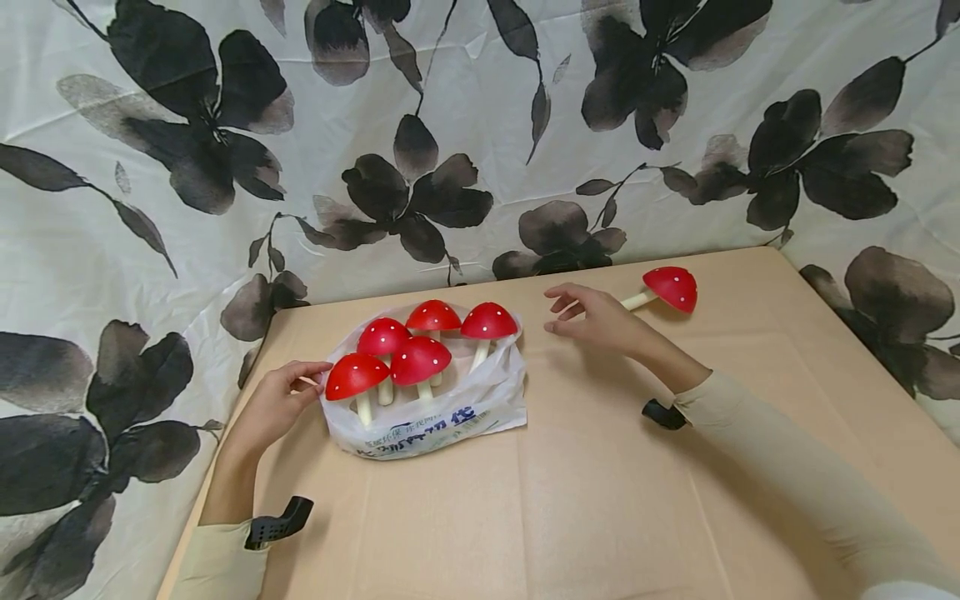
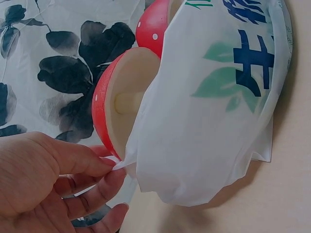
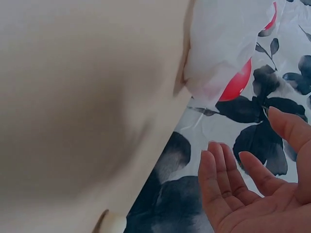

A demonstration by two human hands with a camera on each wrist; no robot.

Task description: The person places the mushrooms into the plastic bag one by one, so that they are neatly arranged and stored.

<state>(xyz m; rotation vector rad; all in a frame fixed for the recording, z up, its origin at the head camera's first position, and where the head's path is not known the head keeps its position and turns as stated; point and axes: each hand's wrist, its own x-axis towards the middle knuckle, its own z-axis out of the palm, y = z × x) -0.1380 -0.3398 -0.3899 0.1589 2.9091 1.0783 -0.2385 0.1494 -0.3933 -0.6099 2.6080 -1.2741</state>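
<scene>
Several toy mushrooms [image 1: 421, 361] with red, white-dotted caps and cream stems stand in a white plastic bag [image 1: 480, 400] printed with blue characters. At the bag's left edge my left hand [image 1: 273, 407] pinches the rim between thumb and fingers; the left wrist view shows the pinched plastic [image 2: 127, 162] right beside a mushroom cap [image 2: 99, 104]. My right hand [image 1: 592, 317] is held over the table to the right of the bag, fingers loosely bent, holding nothing. Behind it lies one more mushroom [image 1: 670, 289] on its side, its stem pointing left toward the hand.
The light wooden table [image 1: 600, 517] ends at the back against a white cloth [image 1: 517, 183] with dark flower prints, which also hangs along the left and right sides. Black wrist straps [image 1: 279, 523] sit over the beige sleeves.
</scene>
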